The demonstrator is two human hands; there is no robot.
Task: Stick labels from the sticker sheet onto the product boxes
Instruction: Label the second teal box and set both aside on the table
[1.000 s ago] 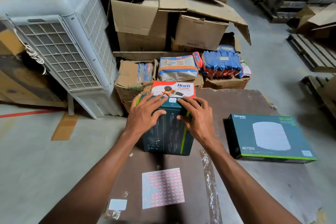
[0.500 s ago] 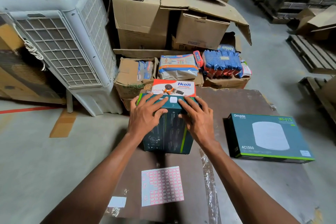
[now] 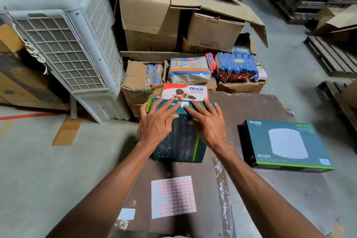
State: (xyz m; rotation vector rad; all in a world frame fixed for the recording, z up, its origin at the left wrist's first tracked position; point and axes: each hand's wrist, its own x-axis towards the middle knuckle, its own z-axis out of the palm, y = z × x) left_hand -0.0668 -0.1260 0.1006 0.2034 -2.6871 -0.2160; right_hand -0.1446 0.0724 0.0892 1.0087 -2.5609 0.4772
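A dark green product box (image 3: 181, 147) lies on the brown board (image 3: 249, 106) in front of me. Both my hands lie flat on its top with spread fingers. My left hand (image 3: 157, 121) presses the left part and my right hand (image 3: 207, 121) the right part. A small white label (image 3: 184, 105) sits near the box's far edge, between my fingertips. The sticker sheet (image 3: 172, 196) with pink-framed labels lies on the board close to me. A second green box marked Omada AC1350 (image 3: 284, 145) lies flat to the right. An orange and white Ikon box (image 3: 185, 92) stands just behind the first box.
A white air cooler (image 3: 58, 40) leans at the left. Open cardboard cartons (image 3: 152, 17) and packs of goods (image 3: 236, 65) are stacked behind the board. Wooden pallets (image 3: 332, 56) lie at the right. A small white paper scrap (image 3: 126, 214) lies left of the sheet.
My hands have stayed flat on the box, with the fingers sliding slightly further towards its far edge around the label. The view has shifted a little.
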